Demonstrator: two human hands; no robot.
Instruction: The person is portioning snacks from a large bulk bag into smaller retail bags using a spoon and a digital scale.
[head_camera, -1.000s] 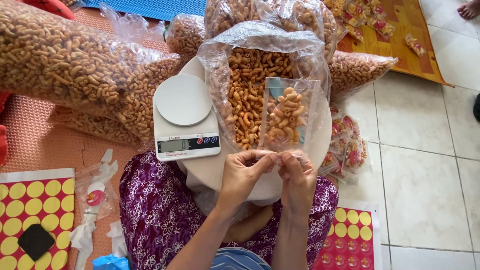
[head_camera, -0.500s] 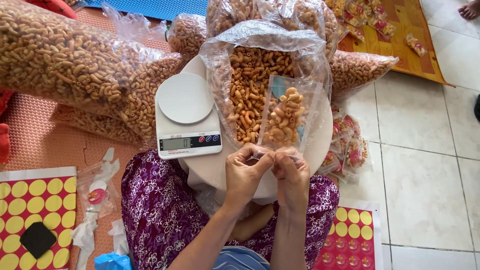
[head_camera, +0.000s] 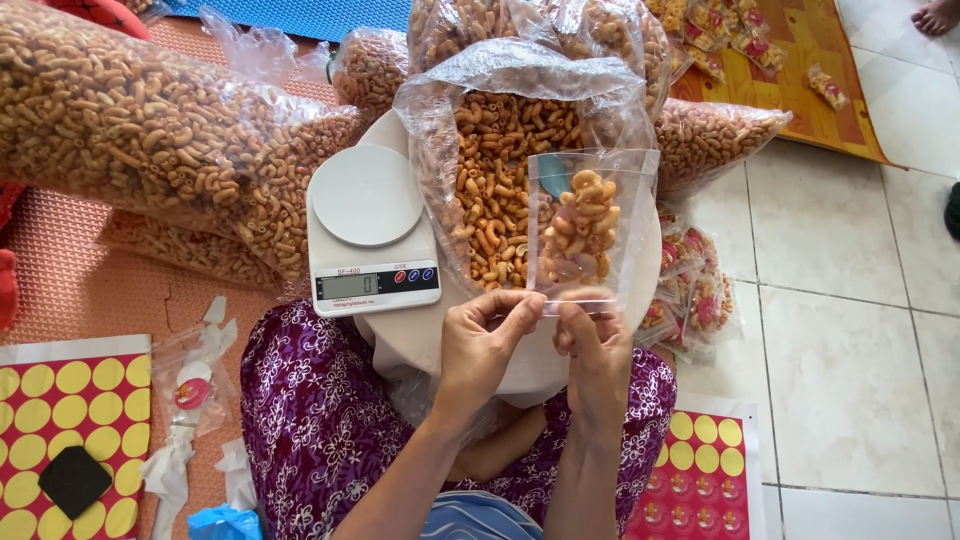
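Stickers (head_camera: 60, 400), yellow rounds on a red sheet, are spread on the orange mat (head_camera: 90, 290) well to the left of the left hand (head_camera: 485, 345), with a black pad and scraps of clear plastic among them. Further up on that side, big clear sacks of fried macaroni (head_camera: 150, 130) are piled. Just left of and above the left hand, a white kitchen scale (head_camera: 370, 230) is set on a round white tray (head_camera: 640, 270), its platter bare.

A small clear pouch (head_camera: 590, 225) of macaroni is held upright by its lower edge, which is pinched between thumb and fingers of the left hand and likewise of the right hand (head_camera: 595, 345), both closed on it side by side. Compared with half a second ago, the pouch has been raised slightly and squared up, its film now pulled flat and its contents settled toward the middle; the edge appears to be getting pressed shut. Behind it an open sack of macaroni (head_camera: 490, 170) is propped.

Right of the right hand, filled labelled packets (head_camera: 695, 295) are heaped on a pale tiled floor (head_camera: 850, 330); beyond, an orange cloth (head_camera: 800, 90) carries more packets.
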